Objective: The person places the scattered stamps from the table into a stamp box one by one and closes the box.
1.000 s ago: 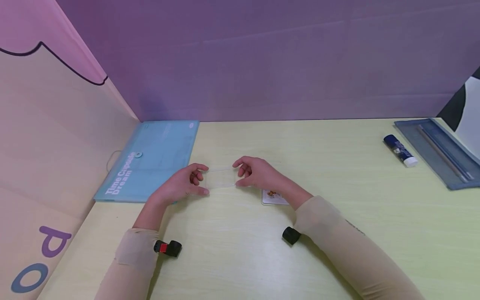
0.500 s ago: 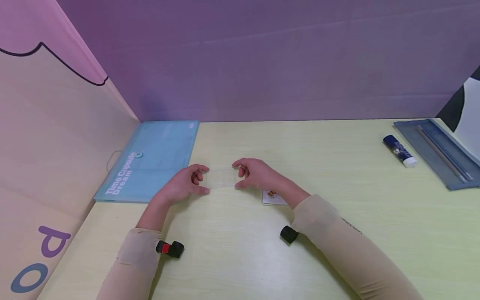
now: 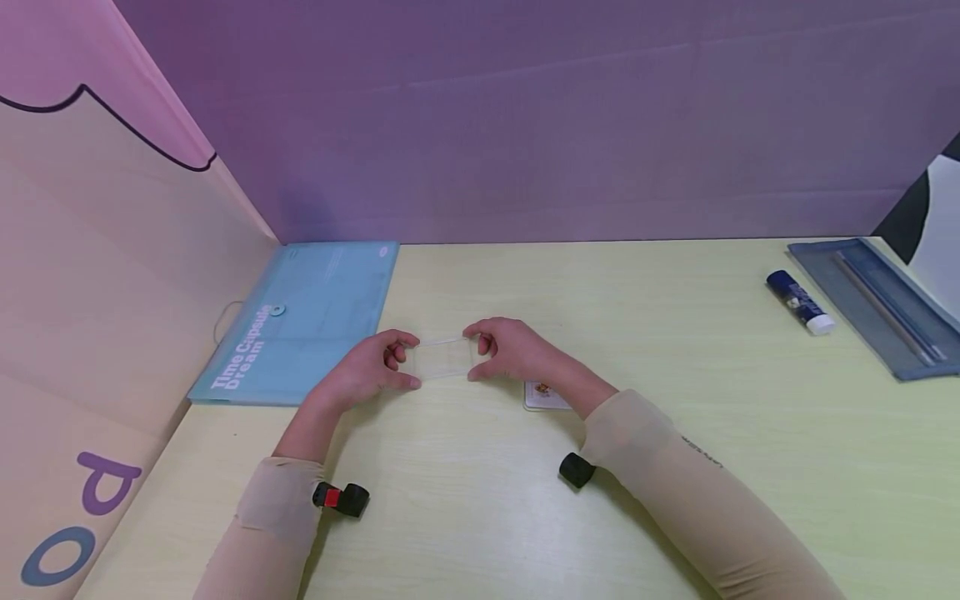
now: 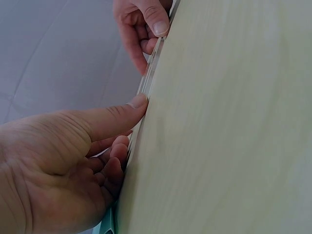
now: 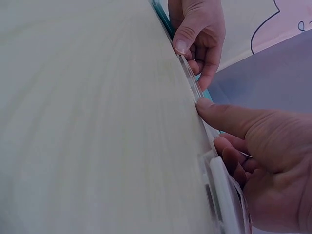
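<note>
A thin, clear rectangular plastic piece (image 3: 443, 358) lies low over the table, right of the blue folder. My left hand (image 3: 372, 364) pinches its left end, with the thumb at the near corner and the index finger at the far one. At the opposite end my right hand (image 3: 513, 348) grips it the same way, other fingers curled in. Edge-on in the left wrist view, the clear piece (image 4: 152, 68) shows thin layered edges close to the tabletop. Partly hidden under the right wrist, a small white case with a printed picture (image 3: 546, 396) lies on the table.
At the left lies a blue "Time Capsule Dream" document folder (image 3: 322, 292). A glue stick (image 3: 800, 302) and a blue-grey see-through pouch (image 3: 873, 304) are at the far right. A purple partition (image 3: 570, 125) rises along the table's back edge.
Both hands keep their hold on the clear plastic piece. They have shifted only very slightly, the left one a little to the right.
</note>
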Tool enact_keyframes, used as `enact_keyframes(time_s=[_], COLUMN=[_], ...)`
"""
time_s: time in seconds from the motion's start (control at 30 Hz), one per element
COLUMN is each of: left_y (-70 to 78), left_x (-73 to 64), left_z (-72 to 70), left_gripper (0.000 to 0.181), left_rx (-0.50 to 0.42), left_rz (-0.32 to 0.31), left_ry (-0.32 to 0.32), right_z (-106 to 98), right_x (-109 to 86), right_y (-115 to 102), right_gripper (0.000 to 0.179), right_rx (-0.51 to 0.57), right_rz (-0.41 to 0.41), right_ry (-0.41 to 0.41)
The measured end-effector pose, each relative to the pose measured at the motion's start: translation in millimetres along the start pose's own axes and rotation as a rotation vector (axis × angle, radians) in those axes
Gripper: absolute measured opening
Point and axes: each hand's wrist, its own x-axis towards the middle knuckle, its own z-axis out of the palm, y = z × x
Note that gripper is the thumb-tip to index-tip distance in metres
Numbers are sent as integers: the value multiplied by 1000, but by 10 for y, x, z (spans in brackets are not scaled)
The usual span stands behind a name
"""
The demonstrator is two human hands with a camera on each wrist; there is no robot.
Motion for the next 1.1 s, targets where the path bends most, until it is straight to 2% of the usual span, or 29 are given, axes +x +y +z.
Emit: enact_keyframes(time_s=[0.53,0.9,1.1], left_y=[7,7,25], left_x=[20,28,28], left_z=[20,11,18], left_gripper=[53,53,54], left_rx=[38,13,6], left_rz=[-11,-10,-1], left_ry=[12,14,8], right_z=[13,-24,-58], right_x=[-17,-40,-53], right_y=[23,19,50], right_gripper=[57,58,58], right_rx=[16,102,97], right_rz=[-1,7,1], right_ry=[10,1,-5])
